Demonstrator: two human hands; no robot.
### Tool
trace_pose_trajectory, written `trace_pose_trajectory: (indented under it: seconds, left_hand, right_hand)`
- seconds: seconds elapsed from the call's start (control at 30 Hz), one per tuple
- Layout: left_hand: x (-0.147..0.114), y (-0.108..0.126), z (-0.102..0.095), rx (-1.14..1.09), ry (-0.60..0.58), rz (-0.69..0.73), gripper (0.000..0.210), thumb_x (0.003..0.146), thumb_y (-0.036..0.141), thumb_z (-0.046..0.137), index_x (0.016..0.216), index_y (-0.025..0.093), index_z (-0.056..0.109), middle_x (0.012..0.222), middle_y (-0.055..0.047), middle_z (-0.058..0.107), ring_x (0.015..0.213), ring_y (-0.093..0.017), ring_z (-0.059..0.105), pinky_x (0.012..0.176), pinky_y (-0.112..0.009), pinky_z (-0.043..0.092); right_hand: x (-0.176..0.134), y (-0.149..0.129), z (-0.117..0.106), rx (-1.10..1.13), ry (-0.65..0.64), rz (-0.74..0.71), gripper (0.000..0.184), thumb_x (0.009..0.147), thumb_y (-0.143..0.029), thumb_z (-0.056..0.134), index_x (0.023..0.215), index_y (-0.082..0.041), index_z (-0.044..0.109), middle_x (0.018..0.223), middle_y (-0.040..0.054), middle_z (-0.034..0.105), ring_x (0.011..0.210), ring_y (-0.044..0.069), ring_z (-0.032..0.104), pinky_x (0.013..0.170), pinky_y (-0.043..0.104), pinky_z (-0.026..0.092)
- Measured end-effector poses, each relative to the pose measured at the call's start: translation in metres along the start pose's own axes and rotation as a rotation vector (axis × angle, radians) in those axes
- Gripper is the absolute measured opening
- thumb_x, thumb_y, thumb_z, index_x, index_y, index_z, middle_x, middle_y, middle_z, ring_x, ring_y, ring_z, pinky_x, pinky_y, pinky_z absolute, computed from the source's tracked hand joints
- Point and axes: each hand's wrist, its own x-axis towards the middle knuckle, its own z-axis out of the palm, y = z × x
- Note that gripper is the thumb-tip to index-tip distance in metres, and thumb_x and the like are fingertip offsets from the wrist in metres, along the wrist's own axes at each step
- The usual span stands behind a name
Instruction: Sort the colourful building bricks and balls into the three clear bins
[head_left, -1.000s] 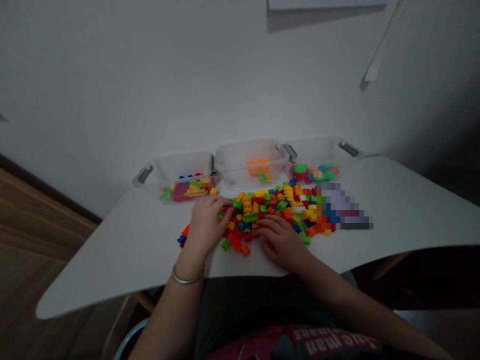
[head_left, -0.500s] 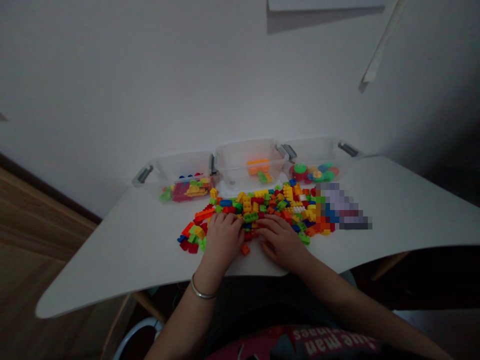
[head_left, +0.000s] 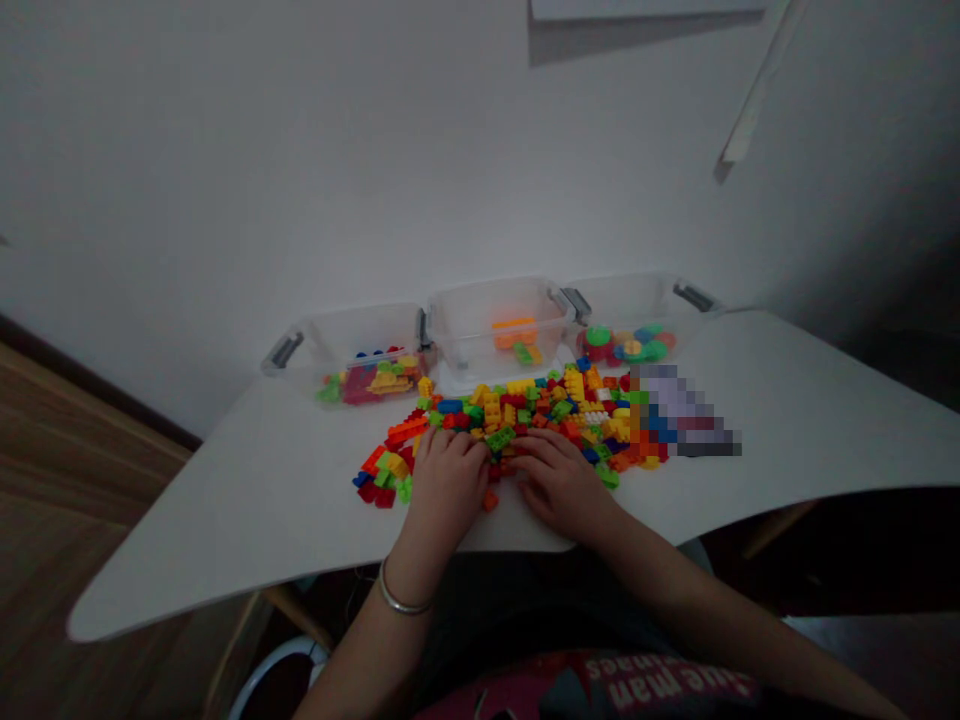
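One change, left hand [head_left: 452, 485]: over the last second it has moved from the left part of the heap to its near edge, close beside the right hand [head_left: 566, 490], which has stayed put
Uncovered by that move: an orange studded plastic brick [head_left: 407, 431] and a blue rounded plastic piece [head_left: 450, 406]; both hands now seem to work one shared patch
Left fingers: curled down into the bricks, tips hidden; cannot tell whether they grip anything
Right fingers: loosely bent and slightly spread, tips among the bricks; no firm hold shows, though I cannot be sure
Green rectangular studded plastic brick [head_left: 500, 438]: between the two hands' fingertips; looks slightly more tilted than half a second ago
Heap of small multicoloured plastic bricks [head_left: 491, 408]: spread across the middle of the smooth white tabletop [head_left: 247, 500]; a pixelated patch hides its right end
Left clear plastic box with a grey clip [head_left: 360, 325]: dark pink, yellow, green and blue pieces at the bottom
Middle clear plastic box [head_left: 465, 300]: few pieces, one large and orange, with smaller green and yellow ones before it
Right clear plastic box with a grey clip [head_left: 626, 295]: rounded pieces; red with a green top, blue, green, orange
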Motion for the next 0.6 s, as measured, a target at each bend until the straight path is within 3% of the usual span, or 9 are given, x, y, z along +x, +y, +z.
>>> trace_pose_trajectory:
  seconds: [0.27,0.6]
  left_hand:
    - [-0.002,0.011,-0.005,-0.009,-0.012,-0.028,0.013,0.084,0.031,0.066,0.088,0.020,0.073,0.093,-0.008,0.072,0.099,-0.030,0.061,0.105,-0.058,0.041]
    - [-0.004,0.009,-0.005,0.003,-0.004,-0.027,0.014,0.085,0.022,0.061,0.091,0.022,0.073,0.090,-0.006,0.073,0.100,-0.030,0.062,0.108,-0.062,0.037]
  right_hand:
    - [-0.001,0.000,0.001,0.005,0.012,0.003,0.025,0.084,-0.014,0.058,0.107,-0.019,0.068,0.122,0.0103,0.065,0.123,0.028,0.051,0.105,0.049,0.046]
    - [0.000,0.001,0.000,0.002,0.005,-0.007,0.027,0.084,-0.013,0.057,0.108,-0.019,0.068,0.122,0.0107,0.065,0.123,0.028,0.050,0.106,0.049,0.046]
